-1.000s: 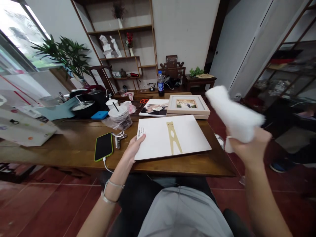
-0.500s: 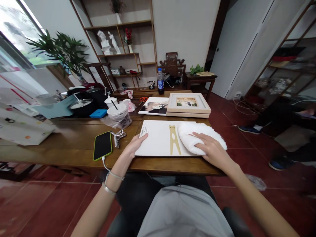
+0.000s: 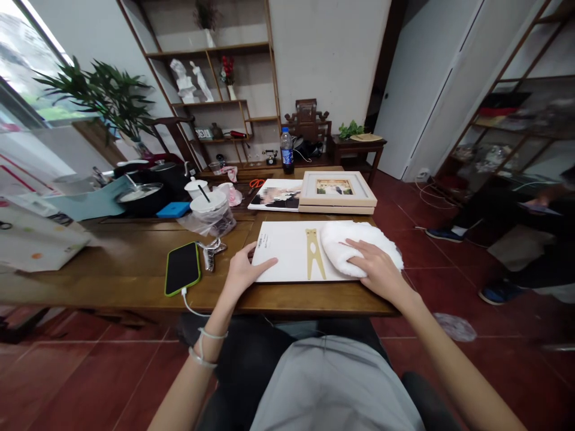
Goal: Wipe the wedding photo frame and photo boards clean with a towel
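Observation:
A white panel point(image 3: 287, 239) lies flat on the wooden table in front of me, with a small printed label at its upper left corner. On it sits a gold wishbone-shaped stand piece point(image 3: 311, 239). My left hand point(image 3: 245, 269) holds the panel's left edge, thumb on top and fingers along the side. A bunched white fluffy cloth point(image 3: 377, 242) covers the panel's right end. My right hand point(image 3: 380, 269) is closed on this cloth, pressing it against the panel with some fingers sunk into the folds.
Behind the panel are stacked wooden picture frames point(image 3: 354, 206) and a photo print point(image 3: 275, 194). To the left lie a charging phone point(image 3: 182, 269), a bagged cup point(image 3: 211, 206) and a blue box point(image 3: 173, 209). A bottle point(image 3: 286, 152) stands farther back. Someone's legs point(image 3: 467, 209) show at right.
My left hand has shifted its hold on the panel's left edge, with the thumb now reaching farther over the surface. The right hand stays on the cloth. The whole view has shifted slightly.

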### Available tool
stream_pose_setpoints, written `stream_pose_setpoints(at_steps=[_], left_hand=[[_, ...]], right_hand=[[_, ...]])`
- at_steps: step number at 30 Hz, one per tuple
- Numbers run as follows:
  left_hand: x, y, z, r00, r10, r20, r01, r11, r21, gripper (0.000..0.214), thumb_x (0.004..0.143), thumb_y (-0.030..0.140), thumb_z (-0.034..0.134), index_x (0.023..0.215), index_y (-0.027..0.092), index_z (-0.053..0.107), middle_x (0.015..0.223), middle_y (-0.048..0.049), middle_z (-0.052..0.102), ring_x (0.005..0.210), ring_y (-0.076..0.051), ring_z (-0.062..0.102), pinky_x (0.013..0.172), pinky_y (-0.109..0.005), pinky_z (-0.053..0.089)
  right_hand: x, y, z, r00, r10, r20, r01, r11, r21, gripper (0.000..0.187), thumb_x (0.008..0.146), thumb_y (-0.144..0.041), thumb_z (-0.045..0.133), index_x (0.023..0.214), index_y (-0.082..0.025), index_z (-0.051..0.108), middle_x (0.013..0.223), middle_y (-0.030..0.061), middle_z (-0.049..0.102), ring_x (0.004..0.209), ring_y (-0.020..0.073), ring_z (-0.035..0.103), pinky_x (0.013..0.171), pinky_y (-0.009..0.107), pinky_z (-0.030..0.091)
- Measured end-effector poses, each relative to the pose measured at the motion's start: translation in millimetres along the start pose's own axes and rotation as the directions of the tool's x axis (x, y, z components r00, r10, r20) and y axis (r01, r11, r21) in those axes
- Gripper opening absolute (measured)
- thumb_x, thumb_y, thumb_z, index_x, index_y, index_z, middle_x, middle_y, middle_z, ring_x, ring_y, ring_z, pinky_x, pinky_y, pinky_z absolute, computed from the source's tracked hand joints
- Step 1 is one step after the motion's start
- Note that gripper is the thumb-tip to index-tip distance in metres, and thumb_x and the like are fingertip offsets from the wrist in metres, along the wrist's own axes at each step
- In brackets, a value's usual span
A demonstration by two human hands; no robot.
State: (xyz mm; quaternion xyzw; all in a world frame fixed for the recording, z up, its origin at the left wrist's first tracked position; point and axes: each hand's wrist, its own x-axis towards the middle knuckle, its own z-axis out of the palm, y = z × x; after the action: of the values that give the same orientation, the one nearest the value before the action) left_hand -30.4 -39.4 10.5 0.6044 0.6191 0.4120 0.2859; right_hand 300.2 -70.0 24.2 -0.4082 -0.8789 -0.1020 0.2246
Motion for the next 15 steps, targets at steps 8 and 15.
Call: stream_pose_setpoints(at_steps=[8,15], left_hand=[[-7.4,-2.4,3.1,0.992,0.094,-0.083,-0.073,0.972,0.225,0.068,0.061,0.054,0.069,0.115,0.014,0.059,0.108,-0.0108,0.067,0.090,-0.026,0.066,0.081,-0.035,0.053],[-7.5,-0.9,6.6,0.987,0.128,-0.099,-0.101,0.966,0.240,0.062,0.062,0.050,0.070,0.112,0.014,0.060,0.111,-0.0110,0.065,0.093,-0.026,0.065,0.085,-0.037,0.051]], right_hand=[[-0.5,-2.6,5.9,1.000,0.002,-0.020,-0.002,1.000,-0.007,0.049,0.053,0.004,0.043,0.091,-0.020,0.062,0.130,0.0093,0.052,0.123,0.0265,0.043,0.098,0.047,0.039],[-2.2,-6.7,9.0,1.000,0.016,0.007,-0.016,1.000,0.015,0.048,0.052,0.005,0.041,0.089,-0.016,0.061,0.132,0.0131,0.049,0.125,0.0272,0.040,0.102,0.049,0.034]])
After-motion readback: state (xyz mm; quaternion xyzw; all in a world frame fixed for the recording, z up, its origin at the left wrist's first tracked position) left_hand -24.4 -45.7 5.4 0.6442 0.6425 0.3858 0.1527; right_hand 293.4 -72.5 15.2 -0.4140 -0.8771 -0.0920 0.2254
